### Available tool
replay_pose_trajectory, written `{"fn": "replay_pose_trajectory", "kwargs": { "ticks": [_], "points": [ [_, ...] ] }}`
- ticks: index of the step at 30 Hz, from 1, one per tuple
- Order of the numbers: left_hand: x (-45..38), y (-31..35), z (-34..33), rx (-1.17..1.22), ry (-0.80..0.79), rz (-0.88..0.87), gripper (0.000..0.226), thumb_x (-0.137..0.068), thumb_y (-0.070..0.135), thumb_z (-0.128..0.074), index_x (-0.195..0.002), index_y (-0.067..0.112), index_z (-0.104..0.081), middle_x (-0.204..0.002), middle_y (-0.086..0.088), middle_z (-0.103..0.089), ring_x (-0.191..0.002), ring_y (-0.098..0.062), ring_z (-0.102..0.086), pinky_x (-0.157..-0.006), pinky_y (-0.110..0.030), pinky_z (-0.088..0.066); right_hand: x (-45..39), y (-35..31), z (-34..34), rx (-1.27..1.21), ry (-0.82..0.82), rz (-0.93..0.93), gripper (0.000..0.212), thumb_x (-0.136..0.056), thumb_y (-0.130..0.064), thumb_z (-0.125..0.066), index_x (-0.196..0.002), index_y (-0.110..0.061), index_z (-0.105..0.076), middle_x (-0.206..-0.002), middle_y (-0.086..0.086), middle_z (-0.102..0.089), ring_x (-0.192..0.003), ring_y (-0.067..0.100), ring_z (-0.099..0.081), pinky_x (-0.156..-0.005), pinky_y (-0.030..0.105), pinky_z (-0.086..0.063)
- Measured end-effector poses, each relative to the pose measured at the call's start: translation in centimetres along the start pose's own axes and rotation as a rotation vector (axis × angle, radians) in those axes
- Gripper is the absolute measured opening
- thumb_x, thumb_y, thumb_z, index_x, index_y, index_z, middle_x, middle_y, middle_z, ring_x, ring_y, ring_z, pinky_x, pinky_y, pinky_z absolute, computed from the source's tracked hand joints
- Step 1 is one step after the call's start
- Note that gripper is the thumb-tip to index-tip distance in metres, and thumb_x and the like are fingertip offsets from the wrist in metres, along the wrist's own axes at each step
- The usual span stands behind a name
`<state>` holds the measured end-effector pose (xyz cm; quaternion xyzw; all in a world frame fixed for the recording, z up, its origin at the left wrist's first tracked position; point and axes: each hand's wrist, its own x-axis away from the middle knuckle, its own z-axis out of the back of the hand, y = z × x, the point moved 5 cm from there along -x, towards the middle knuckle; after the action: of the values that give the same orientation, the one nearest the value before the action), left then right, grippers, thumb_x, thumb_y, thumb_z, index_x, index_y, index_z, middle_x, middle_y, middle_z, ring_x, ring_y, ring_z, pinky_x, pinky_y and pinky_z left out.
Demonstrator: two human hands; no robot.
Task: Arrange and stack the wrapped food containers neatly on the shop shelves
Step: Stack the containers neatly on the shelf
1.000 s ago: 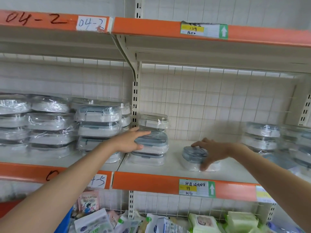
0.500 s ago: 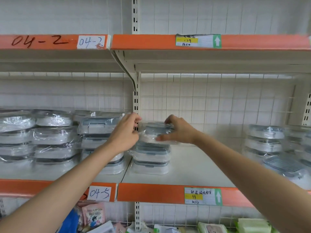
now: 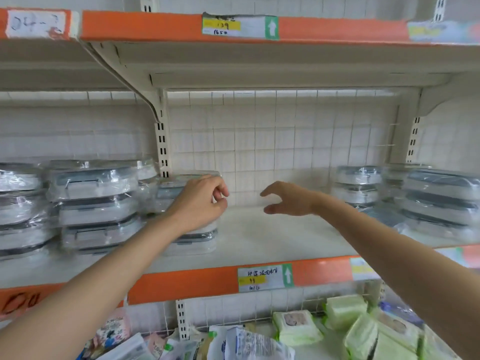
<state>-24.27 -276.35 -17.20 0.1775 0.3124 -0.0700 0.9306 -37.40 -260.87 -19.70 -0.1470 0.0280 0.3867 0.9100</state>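
I see my left hand [image 3: 201,201] at about nine o'clock of the shelf bay, fingers curled against the right edge of the stack of clear-wrapped white food containers with grey lids [image 3: 191,229]. I cannot tell whether it pinches the wrap or only rests there; I judge it is steadying the top box so the stack sits square. My right hand [image 3: 288,200] hovers near centre, fingers spread wide and holding nothing, just apart from the stack. At three o'clock lies the loose heap of wrapped grey-lidded containers [image 3: 439,201], some tilted; I judge these want stacking next. At nine o'clock, the taller wrapped container stacks [image 3: 96,206] stand tidy on the cream metal shelf with orange front edge [image 3: 187,284].
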Motion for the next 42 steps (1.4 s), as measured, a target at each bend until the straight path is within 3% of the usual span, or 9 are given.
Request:
{"fn": "replay_pose_trajectory", "kwargs": {
  "ticks": [7, 11, 15, 19, 23, 26, 30, 33, 42],
  "points": [
    [-2.6, 7.5, -10.7, 0.113, -0.16, -0.144, 0.006, -0.085, 0.014, -0.059, -0.089, 0.018, -0.06, -0.087, 0.004, -0.057, -0.066, 0.003, -0.047, -0.061, -0.004, -0.032, 8.6, 13.5, 2.8, 0.217, 0.002, -0.333, 0.041, -0.094, -0.021, -0.053, -0.134, -0.011, -0.049, -0.135, 0.011, -0.05, -0.122, 0.026, -0.048, -0.095, 0.026, -0.033],
    [-3.4, 10.0, -14.8, 0.119, -0.24, -0.13, 0.017, -0.088, 0.024, -0.059, -0.103, 0.017, -0.06, -0.101, 0.002, -0.058, -0.077, -0.003, -0.05, -0.066, -0.017, -0.036, 11.1, 17.8, 3.5, 0.322, 0.01, -0.455, 0.034, -0.096, -0.017, -0.043, -0.126, -0.011, -0.056, -0.132, 0.013, -0.055, -0.12, 0.027, -0.05, -0.096, 0.028, -0.036],
    [-4.3, 11.8, -17.8, 0.056, -0.315, -0.112, 0.051, -0.088, 0.05, -0.057, -0.124, 0.015, -0.052, -0.126, 0.001, -0.049, -0.115, -0.013, -0.048, -0.092, -0.022, -0.036, 10.7, 17.2, 2.2, 0.31, 0.019, -0.407, 0.034, -0.098, -0.025, -0.038, -0.124, -0.013, -0.057, -0.131, 0.011, -0.052, -0.124, 0.027, -0.042, -0.105, 0.037, -0.029],
    [-5.5, 12.8, -19.6, 0.013, -0.366, -0.077, 0.076, -0.079, 0.067, -0.057, -0.131, 0.015, -0.043, -0.13, -0.001, -0.038, -0.126, -0.016, -0.038, -0.105, -0.031, -0.034, 9.0, 14.2, 2.2, 0.116, 0.08, -0.245, 0.034, -0.097, -0.012, -0.038, -0.122, -0.009, -0.061, -0.121, 0.012, -0.061, -0.112, 0.028, -0.055, -0.089, 0.028, -0.039],
    [-6.4, 11.3, -20.0, -0.095, -0.457, -0.036, 0.072, -0.076, 0.063, -0.065, -0.127, 0.016, -0.048, -0.125, -0.001, -0.045, -0.118, -0.018, -0.045, -0.096, -0.033, -0.04, 8.0, 14.8, 3.8, -0.029, 0.198, -0.214, 0.041, -0.091, 0.001, -0.041, -0.127, -0.009, -0.058, -0.13, 0.008, -0.057, -0.117, 0.021, -0.054, -0.091, 0.019, -0.037],
    [-7.3, 8.3, -19.0, -0.139, -0.471, 0.043, 0.062, -0.076, 0.056, -0.069, -0.119, 0.015, -0.051, -0.114, 0.0, -0.047, -0.108, -0.018, -0.05, -0.079, -0.027, -0.038, 7.0, 17.0, 5.1, 0.076, 0.292, -0.236, 0.046, -0.09, -0.006, -0.051, -0.136, -0.013, -0.049, -0.138, 0.01, -0.044, -0.125, 0.027, -0.04, -0.102, 0.027, -0.03],
    [-7.3, 3.9, -17.4, -0.158, -0.457, 0.156, 0.065, -0.079, 0.047, -0.071, -0.131, 0.017, -0.047, -0.126, 0.001, -0.046, -0.115, -0.016, -0.05, -0.088, -0.022, -0.039, 5.2, 20.6, 7.0, 0.211, 0.336, -0.312, 0.063, -0.088, -0.014, -0.056, -0.146, -0.02, -0.031, -0.152, 0.006, -0.021, -0.138, 0.031, -0.015, -0.114, 0.044, -0.022],
    [-7.0, 1.9, -16.7, -0.143, -0.426, 0.193, 0.068, -0.079, 0.044, -0.073, -0.135, 0.018, -0.044, -0.129, 0.004, -0.045, -0.117, -0.012, -0.048, -0.086, -0.019, -0.035, 3.8, 23.0, 8.2, 0.241, 0.312, -0.355, 0.083, -0.086, -0.021, -0.064, -0.151, -0.016, -0.013, -0.157, 0.009, -0.008, -0.144, 0.031, -0.004, -0.116, 0.045, -0.014],
    [-7.2, 1.4, -17.0, -0.139, -0.407, 0.212, 0.07, -0.077, 0.041, -0.075, -0.135, 0.015, -0.046, -0.128, 0.002, -0.046, -0.116, -0.014, -0.048, -0.086, -0.02, -0.035, 2.7, 21.6, 6.7, 0.535, 0.424, -0.278, 0.064, -0.083, -0.04, -0.066, -0.135, -0.015, -0.038, -0.132, 0.009, -0.04, -0.123, 0.029, -0.032, -0.099, 0.039, -0.031]
  ]
}}
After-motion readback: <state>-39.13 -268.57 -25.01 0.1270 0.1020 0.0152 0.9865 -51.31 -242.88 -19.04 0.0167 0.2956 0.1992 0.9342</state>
